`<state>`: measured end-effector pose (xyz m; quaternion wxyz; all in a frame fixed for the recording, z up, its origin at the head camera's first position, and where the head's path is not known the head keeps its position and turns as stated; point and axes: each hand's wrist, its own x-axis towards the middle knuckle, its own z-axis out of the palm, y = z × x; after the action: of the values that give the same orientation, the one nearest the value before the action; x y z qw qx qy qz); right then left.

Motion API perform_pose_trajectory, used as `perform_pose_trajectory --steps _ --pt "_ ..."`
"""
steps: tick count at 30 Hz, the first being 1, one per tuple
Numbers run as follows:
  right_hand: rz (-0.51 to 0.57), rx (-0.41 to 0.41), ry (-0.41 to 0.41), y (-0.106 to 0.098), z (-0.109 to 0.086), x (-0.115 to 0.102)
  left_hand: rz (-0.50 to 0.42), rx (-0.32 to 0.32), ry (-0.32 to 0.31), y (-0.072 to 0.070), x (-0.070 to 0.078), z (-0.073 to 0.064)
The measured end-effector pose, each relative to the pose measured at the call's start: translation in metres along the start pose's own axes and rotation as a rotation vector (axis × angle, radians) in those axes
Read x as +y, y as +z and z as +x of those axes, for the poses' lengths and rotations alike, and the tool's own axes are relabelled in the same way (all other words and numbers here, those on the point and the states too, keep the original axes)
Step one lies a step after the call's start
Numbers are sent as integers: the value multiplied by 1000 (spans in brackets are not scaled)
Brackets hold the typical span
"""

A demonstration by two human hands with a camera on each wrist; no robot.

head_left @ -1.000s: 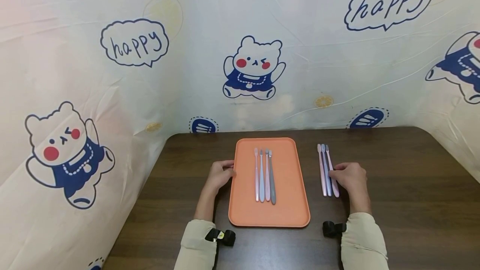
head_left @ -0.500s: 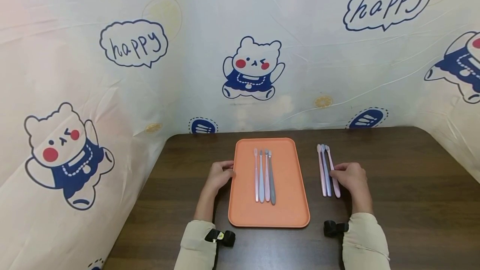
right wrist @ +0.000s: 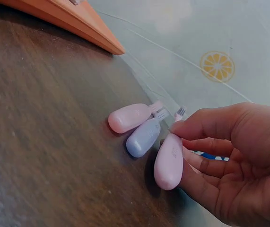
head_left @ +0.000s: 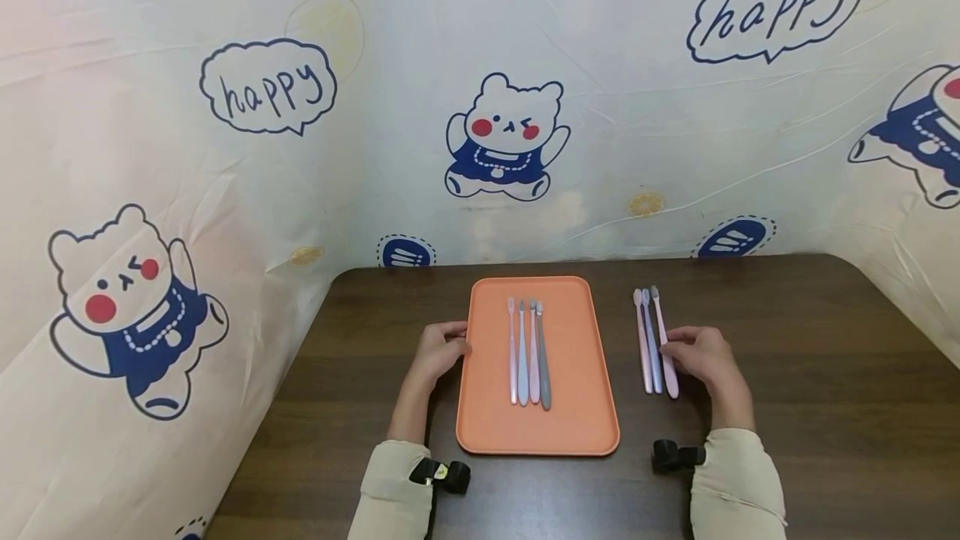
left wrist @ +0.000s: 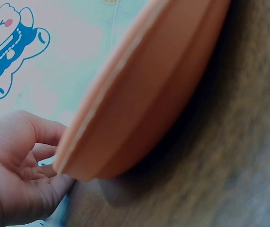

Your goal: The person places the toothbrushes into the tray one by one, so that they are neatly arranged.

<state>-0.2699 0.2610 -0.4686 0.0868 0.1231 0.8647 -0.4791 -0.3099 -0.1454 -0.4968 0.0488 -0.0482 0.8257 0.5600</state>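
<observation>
My left hand (head_left: 438, 351) holds the left rim of an orange tray (head_left: 577, 423); the left wrist view shows the hand's fingers and thumb at the tray's edge (left wrist: 120, 118). Right of the tray, my right hand (head_left: 701, 354) pinches a pink toothbrush (head_left: 669, 373) between thumb and fingers. In the right wrist view its rounded handle end (right wrist: 169, 165) faces the camera, apart from two others. Those lie side by side to its left: a pink toothbrush (right wrist: 127, 118) and a bluish-purple toothbrush (right wrist: 143, 138).
Several toothbrushes lie in a row on the tray, among them a light blue toothbrush (head_left: 523, 373) and a grey toothbrush (head_left: 545, 382). The dark wooden table (head_left: 360, 407) meets a printed cloth backdrop (head_left: 630, 132) behind and at the sides.
The pinched pink toothbrush has shifted slightly away from the two beside it, and its gap to the bluish-purple one has widened. My right forearm has swung slightly right. The left hand stays put.
</observation>
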Motion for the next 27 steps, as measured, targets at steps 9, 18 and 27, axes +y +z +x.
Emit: perform_pose_trajectory --steps 9,18,27 --pt "29 -12 18 0 1 1 6 1 -9 0 1 -1" --pt "80 -4 17 1 3 0 11 4 -11 -1 1 -1" --pt "142 -22 8 3 1 -3 18 6 -4 -1 1 0"
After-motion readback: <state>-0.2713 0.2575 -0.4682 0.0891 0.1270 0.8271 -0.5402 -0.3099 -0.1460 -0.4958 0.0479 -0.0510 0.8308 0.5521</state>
